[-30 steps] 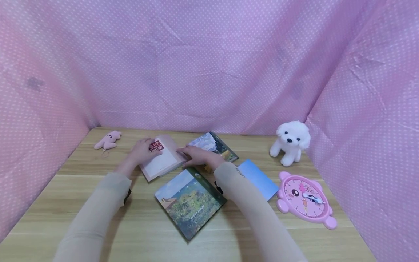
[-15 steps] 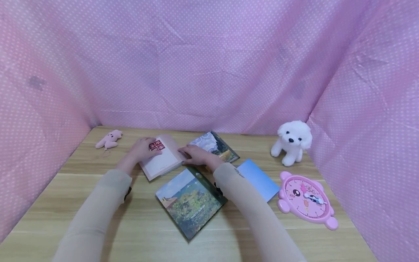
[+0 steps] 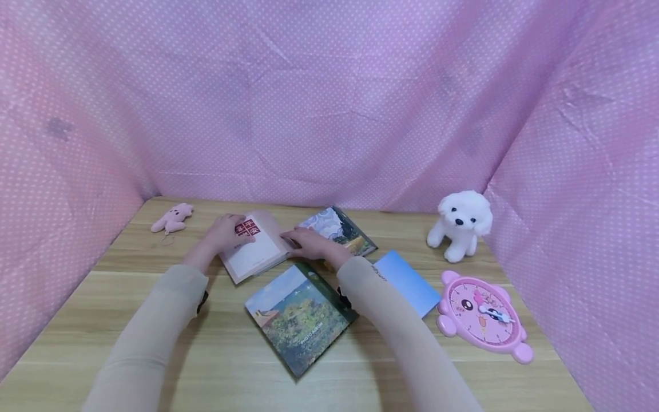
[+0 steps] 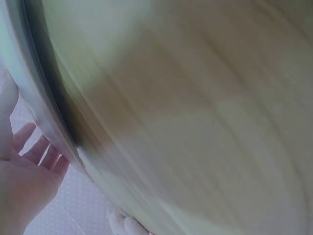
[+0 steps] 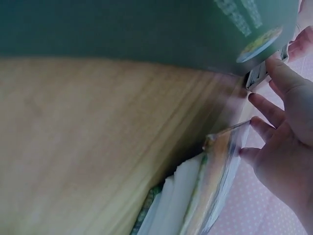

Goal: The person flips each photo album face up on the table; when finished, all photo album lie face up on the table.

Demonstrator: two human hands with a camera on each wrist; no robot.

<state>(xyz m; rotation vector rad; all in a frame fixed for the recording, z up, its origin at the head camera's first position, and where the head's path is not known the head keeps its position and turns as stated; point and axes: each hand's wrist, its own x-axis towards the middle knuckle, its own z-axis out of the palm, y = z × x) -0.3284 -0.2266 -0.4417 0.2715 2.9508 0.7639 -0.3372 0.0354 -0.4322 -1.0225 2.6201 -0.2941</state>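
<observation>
A white book [image 3: 257, 255] with a red character block lies tilted on the table. My left hand [image 3: 223, 236] grips its left side, thumb across the cover and fingers at the far edge; in the left wrist view this hand [image 4: 30, 181] shows beside the book's edge. At the book's right side, my right hand [image 3: 310, 244] touches the edge with spread fingers. In the right wrist view the thumb of the right hand [image 5: 288, 132] is at a book corner, its other fingertips close to a second album [image 5: 215, 181]. A green photo album [image 3: 301, 320] lies in front.
Behind the right hand lies a painted album [image 3: 355, 232]. A blue book [image 3: 407, 283] is partly under the right sleeve. Farther right are a white plush dog [image 3: 458, 223] and a pink toy clock [image 3: 484, 313]. A pink plush toy [image 3: 173, 218] lies back left, before a pink curtain [image 3: 309, 103].
The right hand's fingers have drawn slightly closer together at the book's right edge. The left hand stays on the book, which has hardly moved. The whole view has shifted slightly.
</observation>
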